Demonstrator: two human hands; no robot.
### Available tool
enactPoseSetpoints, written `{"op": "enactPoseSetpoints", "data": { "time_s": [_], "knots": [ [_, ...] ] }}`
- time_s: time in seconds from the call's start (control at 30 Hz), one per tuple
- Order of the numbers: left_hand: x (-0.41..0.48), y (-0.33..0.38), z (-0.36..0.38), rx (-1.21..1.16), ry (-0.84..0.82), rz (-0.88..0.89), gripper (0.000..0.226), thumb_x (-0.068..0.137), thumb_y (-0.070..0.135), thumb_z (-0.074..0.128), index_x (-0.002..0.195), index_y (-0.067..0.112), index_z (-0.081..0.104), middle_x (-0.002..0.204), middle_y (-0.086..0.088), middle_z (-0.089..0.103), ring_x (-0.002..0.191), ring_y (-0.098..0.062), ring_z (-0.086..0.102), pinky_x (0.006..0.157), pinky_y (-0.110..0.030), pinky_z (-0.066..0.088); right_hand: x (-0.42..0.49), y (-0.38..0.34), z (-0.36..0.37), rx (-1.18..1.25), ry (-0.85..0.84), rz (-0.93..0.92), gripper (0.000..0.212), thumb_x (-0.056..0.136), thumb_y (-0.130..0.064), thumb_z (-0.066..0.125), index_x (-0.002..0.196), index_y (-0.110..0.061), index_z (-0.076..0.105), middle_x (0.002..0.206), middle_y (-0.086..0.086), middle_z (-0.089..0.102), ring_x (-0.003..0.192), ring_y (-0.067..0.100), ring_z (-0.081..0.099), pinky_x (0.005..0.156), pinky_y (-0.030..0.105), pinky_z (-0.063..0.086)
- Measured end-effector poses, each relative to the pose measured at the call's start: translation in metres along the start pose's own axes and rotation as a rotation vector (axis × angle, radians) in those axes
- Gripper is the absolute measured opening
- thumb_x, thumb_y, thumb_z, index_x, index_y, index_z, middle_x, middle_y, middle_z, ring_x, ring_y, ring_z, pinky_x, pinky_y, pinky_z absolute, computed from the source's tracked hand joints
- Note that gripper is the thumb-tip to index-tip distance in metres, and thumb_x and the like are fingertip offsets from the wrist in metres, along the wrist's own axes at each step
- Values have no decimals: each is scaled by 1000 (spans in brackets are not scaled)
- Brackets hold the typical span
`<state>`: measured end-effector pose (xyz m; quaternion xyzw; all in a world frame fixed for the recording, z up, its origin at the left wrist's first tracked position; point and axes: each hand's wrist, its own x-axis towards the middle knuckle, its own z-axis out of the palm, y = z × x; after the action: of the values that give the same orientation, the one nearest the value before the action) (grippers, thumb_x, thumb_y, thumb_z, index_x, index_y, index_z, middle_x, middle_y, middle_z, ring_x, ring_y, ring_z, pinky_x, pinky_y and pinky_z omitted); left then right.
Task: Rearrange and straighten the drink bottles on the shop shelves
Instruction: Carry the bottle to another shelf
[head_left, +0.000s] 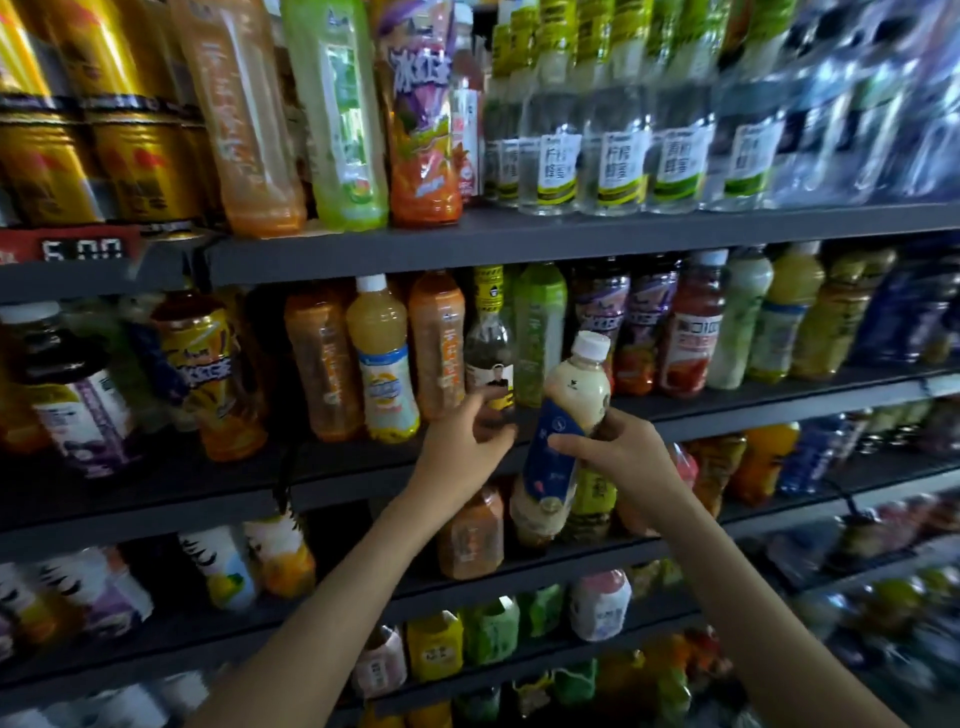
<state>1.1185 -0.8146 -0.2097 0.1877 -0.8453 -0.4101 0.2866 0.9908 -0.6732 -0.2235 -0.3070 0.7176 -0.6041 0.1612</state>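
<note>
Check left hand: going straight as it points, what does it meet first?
Likely the dark bottle with the yellow cap on the middle shelf, right ahead of the left hand; depth unclear. The milky bottle in the right hand is off to the side.

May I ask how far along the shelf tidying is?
Done: the clear bottles up top stand in an even row. In hand: the right hand grips a milky bottle; the left hand is at the dark bottle. Left: the yellow-label bottle leans.

A dark gap lies open between striped bottle and orange-brown bottle.
</note>
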Motion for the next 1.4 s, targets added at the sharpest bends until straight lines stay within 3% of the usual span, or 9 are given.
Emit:
{"op": "enactPoseSetpoints", "data": {
  "time_s": [0.23, 0.43, 0.53, 0.7, 0.77, 0.9, 1.03, 1.17, 1.4],
  "knots": [
    [26, 31, 67, 41, 1, 23, 38, 91, 26, 60, 128, 30, 50, 95, 13, 62, 80, -2, 61, 67, -19, 51, 16, 18, -82, 48, 157, 0, 24, 68, -28, 83, 89, -22, 71, 84, -7, 74, 85, 11, 70, 79, 36, 57],
    [64, 73, 166, 133, 164, 94, 40, 91, 21, 60, 130, 25, 52, 97, 5, 67, 69, -6, 61, 60, -18, 48, 45, 45, -178, -117, 137, -49, 28, 68, -34, 83, 90, -27, 66, 83, -8, 72, 79, 5, 67, 68, 28, 55],
    [87, 93, 214, 175, 287, 125, 45, 89, 19, 62, 132, 20, 51, 115, 2, 64, 89, -13, 63, 71, -13, 42, 65, 53, -228, -148, 102, -70, 29, 69, -34, 82, 89, -21, 67, 77, -2, 70, 72, 9, 66, 65, 31, 53],
    [115, 115, 261, 197, 413, 205, 48, 86, 13, 64, 132, 12, 49, 125, -5, 55, 108, -18, 59, 90, -24, 47, 94, 58, -287, -57, 79, -144, 22, 73, -29, 79, 86, -16, 67, 70, -2, 69, 70, 7, 67, 58, 29, 52],
    [121, 127, 270, 242, 423, 238, 47, 86, 11, 63, 131, 11, 50, 125, -6, 55, 108, -20, 59, 89, -27, 49, 102, 62, -301, -22, 80, -143, 29, 72, -33, 79, 92, -14, 67, 83, 9, 71, 82, 21, 69, 71, 46, 57],
    [133, 142, 284, 340, 402, 281, 50, 85, 10, 64, 132, 7, 48, 128, -10, 53, 112, -28, 56, 88, -37, 52, 111, 67, -316, 29, 96, -150, 51, 69, -44, 77, 96, -3, 64, 90, 20, 69, 85, 29, 68, 75, 55, 55],
    [143, 155, 292, 499, 347, 162, 59, 88, 22, 62, 141, 13, 37, 136, -10, 42, 111, -29, 55, 81, -37, 49, 114, 73, -323, 79, 169, -153, 53, 68, -46, 77, 90, -1, 62, 84, 18, 67, 82, 30, 68, 70, 54, 54],
    [149, 162, 304, 522, 290, 227, 49, 90, 23, 60, 135, 13, 42, 130, -7, 46, 107, -25, 57, 76, -29, 47, 112, 75, -333, 105, 217, -159, 28, 74, -31, 77, 88, -10, 63, 80, 9, 69, 80, 25, 69, 67, 46, 57],
    [163, 168, 321, 466, 319, 294, 48, 89, 19, 61, 133, 7, 46, 128, -12, 52, 107, -29, 58, 81, -33, 49, 124, 79, -362, 46, 241, -167, 38, 70, -38, 79, 93, -11, 63, 86, 13, 69, 81, 25, 69, 74, 47, 57]
  ]
}}
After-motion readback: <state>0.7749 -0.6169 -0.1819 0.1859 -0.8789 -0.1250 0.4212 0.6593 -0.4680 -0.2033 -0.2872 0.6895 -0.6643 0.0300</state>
